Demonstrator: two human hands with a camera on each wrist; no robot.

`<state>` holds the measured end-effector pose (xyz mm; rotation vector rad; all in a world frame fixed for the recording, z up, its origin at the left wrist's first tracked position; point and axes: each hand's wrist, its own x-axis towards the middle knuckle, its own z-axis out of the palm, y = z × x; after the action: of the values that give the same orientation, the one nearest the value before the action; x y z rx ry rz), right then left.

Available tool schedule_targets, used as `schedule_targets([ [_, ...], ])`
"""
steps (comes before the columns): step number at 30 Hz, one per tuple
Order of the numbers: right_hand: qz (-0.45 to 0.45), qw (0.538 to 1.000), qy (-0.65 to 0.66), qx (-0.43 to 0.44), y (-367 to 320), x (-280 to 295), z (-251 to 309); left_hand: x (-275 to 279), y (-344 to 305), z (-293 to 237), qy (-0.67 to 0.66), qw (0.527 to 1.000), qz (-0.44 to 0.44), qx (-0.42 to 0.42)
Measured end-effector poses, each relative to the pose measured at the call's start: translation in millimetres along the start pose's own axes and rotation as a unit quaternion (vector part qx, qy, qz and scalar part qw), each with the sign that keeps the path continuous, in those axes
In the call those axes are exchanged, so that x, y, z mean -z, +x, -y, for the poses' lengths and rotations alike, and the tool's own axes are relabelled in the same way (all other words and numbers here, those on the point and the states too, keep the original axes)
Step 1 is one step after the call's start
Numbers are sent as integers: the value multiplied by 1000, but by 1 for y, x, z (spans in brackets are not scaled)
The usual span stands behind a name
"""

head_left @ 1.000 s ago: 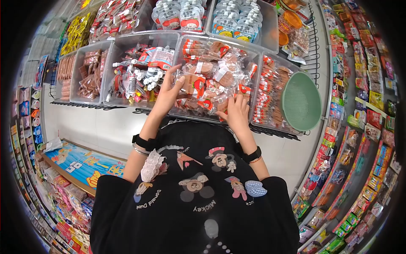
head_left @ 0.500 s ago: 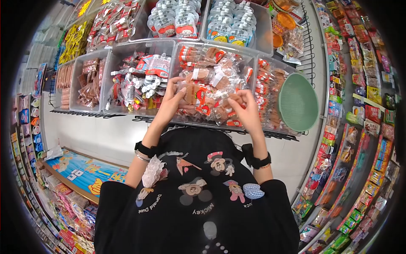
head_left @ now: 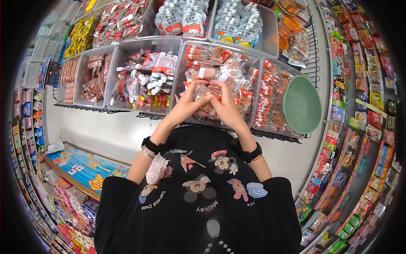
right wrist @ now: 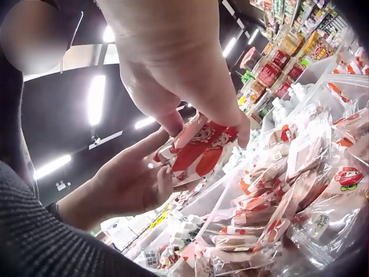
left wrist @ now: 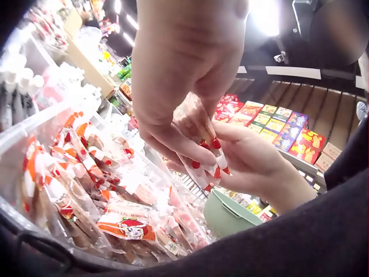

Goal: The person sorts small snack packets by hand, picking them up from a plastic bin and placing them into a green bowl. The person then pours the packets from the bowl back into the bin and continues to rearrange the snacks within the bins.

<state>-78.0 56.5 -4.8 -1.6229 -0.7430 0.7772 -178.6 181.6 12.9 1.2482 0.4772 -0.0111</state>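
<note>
My left hand (head_left: 186, 108) and right hand (head_left: 228, 111) meet over a clear plastic bin (head_left: 179, 72), thumbs close together and fingers curled. Between them they grip a small bunch of wrapped snack packets (left wrist: 196, 124), flat and brownish with red-and-white printed ends. The right wrist view shows the bunched red ends of these packets (right wrist: 202, 151), with fingers of both hands around them. From above, the hands cover most of the bunch. Below, more loose packets of the same look (head_left: 222, 63) fill the bin in a heap.
A green plastic basket (head_left: 302, 106) rests on the bin of similar packets to the right. Left of the hands stands a bin of white-capped pouches (head_left: 146, 78). Spouted pouches (head_left: 184, 21) fill bins behind. A black wire rack edge (head_left: 279, 136) runs along the front.
My right hand came off the heap at the bin's front with a packet and moved left to join my left hand. The held packets are now bunched between both hands.
</note>
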Motion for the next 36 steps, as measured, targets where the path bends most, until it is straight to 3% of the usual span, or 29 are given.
schedule_targets([
  [2, 0, 1000, 10, -13, 1, 1, 2, 1, -1, 0, 8, 1000, -4, -11],
  [5, 78, 994, 65, -43, 0, 18, 13, 4, -4, 1, 44, 998, -1, -35],
  [7, 146, 986, -54, -63, -5, 27, 18, 6, -6, 1, 69, 997, 6, -47],
  [10, 186, 977, -85, -62, -10, 35, 18, 4, -8, -1, 204, 973, 38, -98],
  [13, 209, 968, -111, -79, -11, 35, 21, -7, -8, -9, 238, 958, 79, -138],
  [15, 246, 950, -100, -163, -8, 35, 23, -6, -6, -11, 252, 957, 86, -118],
  [18, 188, 972, -79, -120, -13, 34, 11, 6, 6, -29, 235, 965, 119, -2],
  [19, 153, 979, -83, -108, -15, 35, 9, 14, 17, -21, 290, 951, 73, -82],
  [21, 125, 983, -60, -119, -19, 39, -2, 30, 33, -23, 303, 948, -13, -91],
  [23, 0, 994, -17, -106, -23, 45, -8, 49, 57, -18, 390, 913, -56, -105],
  [25, -14, 992, -46, -115, -26, 55, -3, 59, 79, -4, 414, 898, -55, -138],
  [27, -72, 990, -27, -122, -31, 62, -9, 57, 94, 6, 556, 823, -27, -116],
  [29, -91, 988, -13, -121, -36, 64, -6, 59, 110, 32, 573, 806, -19, -145],
  [31, -139, 978, 31, -149, -41, 68, -6, 57, 122, 41, 661, 729, 12, -179],
  [32, -151, 978, 25, -140, -43, 69, -3, 57, 129, 46, 646, 752, 19, -128],
  [36, -180, 973, 25, -140, -53, 76, -20, 58, 132, 44, 626, 761, -11, -170],
])
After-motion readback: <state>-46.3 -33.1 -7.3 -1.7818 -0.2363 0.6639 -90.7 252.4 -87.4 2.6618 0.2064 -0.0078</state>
